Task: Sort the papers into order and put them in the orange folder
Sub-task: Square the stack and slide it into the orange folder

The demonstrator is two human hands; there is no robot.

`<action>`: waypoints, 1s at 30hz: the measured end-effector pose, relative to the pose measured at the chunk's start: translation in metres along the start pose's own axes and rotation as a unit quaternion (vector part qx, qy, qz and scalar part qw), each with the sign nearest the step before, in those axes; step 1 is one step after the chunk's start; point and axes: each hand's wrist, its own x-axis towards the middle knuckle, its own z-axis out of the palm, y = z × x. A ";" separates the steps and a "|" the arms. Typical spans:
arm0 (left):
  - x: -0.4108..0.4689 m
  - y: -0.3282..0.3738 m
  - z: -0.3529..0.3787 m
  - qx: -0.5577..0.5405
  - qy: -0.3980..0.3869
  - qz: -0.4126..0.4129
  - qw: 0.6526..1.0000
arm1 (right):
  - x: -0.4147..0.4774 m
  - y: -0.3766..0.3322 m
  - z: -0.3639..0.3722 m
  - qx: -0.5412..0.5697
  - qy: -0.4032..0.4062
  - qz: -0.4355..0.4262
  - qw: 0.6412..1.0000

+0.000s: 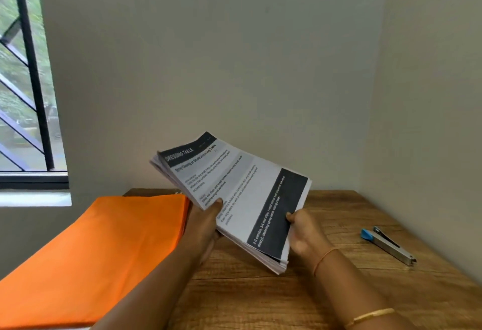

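A thick stack of printed papers (234, 194) is held tilted in the air above the wooden table (326, 290). The top sheet has a dark header band and a dark band near its lower end. My left hand (204, 228) grips the stack's left long edge, thumb on top. My right hand (303, 233) grips the lower right corner, thumb on the dark band. The orange folder (99, 259) lies closed and flat on the left part of the table, just left of my left hand.
A stapler (388, 245) with a blue end lies on the table to the right of the papers. Walls meet in a corner right behind the table. A barred window (26, 81) is at the far left.
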 end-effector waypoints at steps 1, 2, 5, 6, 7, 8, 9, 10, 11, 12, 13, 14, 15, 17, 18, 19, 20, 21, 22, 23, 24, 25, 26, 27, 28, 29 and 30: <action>0.002 0.003 -0.003 0.013 0.006 0.012 1.000 | -0.002 0.002 0.003 -0.009 -0.006 0.004 1.000; 0.004 0.007 -0.006 0.021 0.011 0.018 1.000 | -0.004 0.002 0.005 -0.024 -0.012 0.004 1.000; 0.008 0.022 -0.016 0.020 0.027 0.012 0.999 | -0.008 -0.004 0.007 -0.128 0.012 -0.073 0.989; 0.008 0.027 -0.020 0.022 0.027 0.004 0.999 | -0.008 -0.008 0.003 -0.208 0.035 -0.129 0.969; 0.008 0.032 -0.023 0.021 0.024 -0.006 0.999 | -0.007 -0.013 -0.002 -0.301 0.055 -0.185 0.934; 0.008 0.035 -0.027 0.021 0.021 -0.017 0.999 | -0.005 -0.017 -0.008 -0.384 0.067 -0.229 0.892; 0.008 0.038 -0.031 0.025 0.016 -0.031 0.999 | -0.005 -0.020 -0.013 -0.435 0.069 -0.254 0.861; 0.007 0.040 -0.035 0.031 0.009 -0.047 0.998 | -0.005 -0.024 -0.016 -0.456 0.059 -0.257 0.850; 0.005 0.041 -0.038 0.036 -0.002 -0.071 0.997 | -0.006 -0.027 -0.018 -0.457 0.040 -0.242 0.855; 0.004 0.043 -0.041 0.046 -0.019 -0.098 0.994 | -0.008 -0.029 -0.020 -0.435 0.012 -0.206 0.877; 0.002 0.043 -0.043 0.054 -0.039 -0.127 0.990 | -0.010 -0.030 -0.020 -0.383 -0.031 -0.152 0.910; 0.001 0.044 -0.044 0.061 -0.058 -0.155 0.984 | -0.011 -0.031 -0.021 -0.322 -0.085 -0.087 0.939; -0.001 0.045 -0.044 0.063 -0.076 -0.179 0.979 | -0.011 -0.031 -0.022 -0.267 -0.143 -0.023 0.953; -0.004 0.046 -0.041 0.068 -0.096 -0.208 0.971 | -0.013 -0.031 -0.024 -0.189 -0.229 0.065 0.953; -0.005 0.047 -0.040 0.071 -0.100 -0.213 0.969 | -0.013 -0.031 -0.024 -0.167 -0.255 0.080 0.949; -0.006 0.048 -0.039 0.071 -0.103 -0.216 0.968 | -0.014 -0.030 -0.024 -0.146 -0.277 0.087 0.946; -0.007 0.049 -0.039 0.072 -0.104 -0.214 0.969 | -0.012 -0.029 -0.023 -0.123 -0.297 0.097 0.942; -0.006 0.049 -0.039 0.073 -0.101 -0.214 0.969 | -0.013 -0.027 -0.022 -0.103 -0.319 0.112 0.935; -0.005 0.049 -0.041 0.076 -0.100 -0.215 0.969 | -0.013 -0.024 -0.022 -0.089 -0.340 0.122 0.928; -0.005 0.049 -0.041 0.078 -0.099 -0.218 0.968 | -0.013 -0.021 -0.021 -0.081 -0.357 0.128 0.922; -0.005 0.048 -0.043 0.081 -0.098 -0.220 0.967 | -0.013 -0.018 -0.020 -0.078 -0.366 0.130 0.918; -0.005 0.048 -0.043 0.084 -0.102 -0.223 0.966 | -0.014 -0.016 -0.020 -0.078 -0.371 0.131 0.916; -0.005 0.046 -0.044 0.085 -0.106 -0.226 0.965 | -0.013 -0.015 -0.021 -0.079 -0.372 0.131 0.915; -0.005 0.045 -0.045 0.087 -0.110 -0.234 0.962 | -0.012 -0.013 -0.022 -0.083 -0.372 0.128 0.916; -0.004 0.044 -0.045 0.089 -0.109 -0.238 0.961 | -0.012 -0.013 -0.023 -0.090 -0.366 0.126 0.918; -0.003 0.044 -0.044 0.093 -0.098 -0.234 0.963 | -0.012 -0.012 -0.023 -0.097 -0.357 0.127 0.920; -0.001 0.044 -0.043 0.099 -0.084 -0.232 0.964 | -0.012 -0.011 -0.022 -0.105 -0.343 0.130 0.924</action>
